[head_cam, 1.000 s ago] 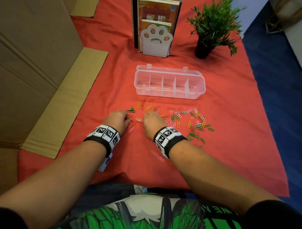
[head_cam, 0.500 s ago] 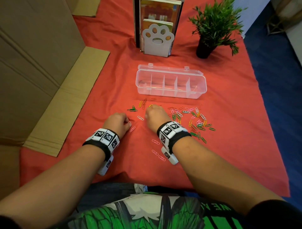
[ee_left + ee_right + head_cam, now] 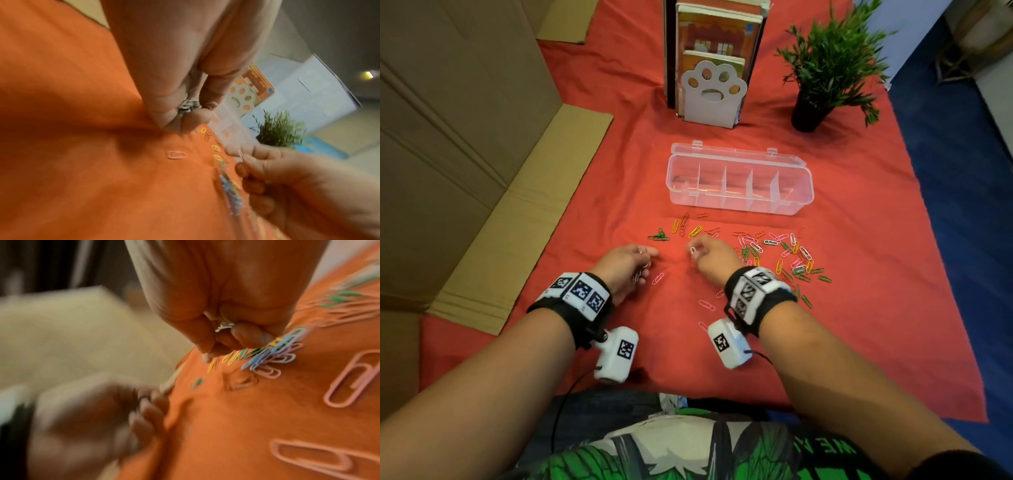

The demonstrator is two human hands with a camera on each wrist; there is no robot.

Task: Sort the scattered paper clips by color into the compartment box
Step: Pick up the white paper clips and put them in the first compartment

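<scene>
Coloured paper clips (image 3: 774,255) lie scattered on the red cloth in front of the clear compartment box (image 3: 739,202), whose lid is folded back. My right hand (image 3: 697,251) hovers just left of the pile and pinches a white clip (image 3: 693,251) between thumb and forefinger; the same clip (image 3: 224,326) shows in the right wrist view. My left hand (image 3: 645,262) sits a little to the left, fingers curled round a small bunch of white clips (image 3: 188,105). A pink clip (image 3: 657,278) lies between the hands.
A large cardboard box (image 3: 465,137) and its flap fill the left side. A paw-shaped bookend with books (image 3: 714,92) and a potted plant (image 3: 822,68) stand behind the compartment box. More pink clips (image 3: 707,305) lie near my right wrist. The cloth ends at the right above blue floor.
My right hand reached forward into the clips, then lifted with a white clip pinched in it. My left hand rose slightly and rolled, still holding its bunch.
</scene>
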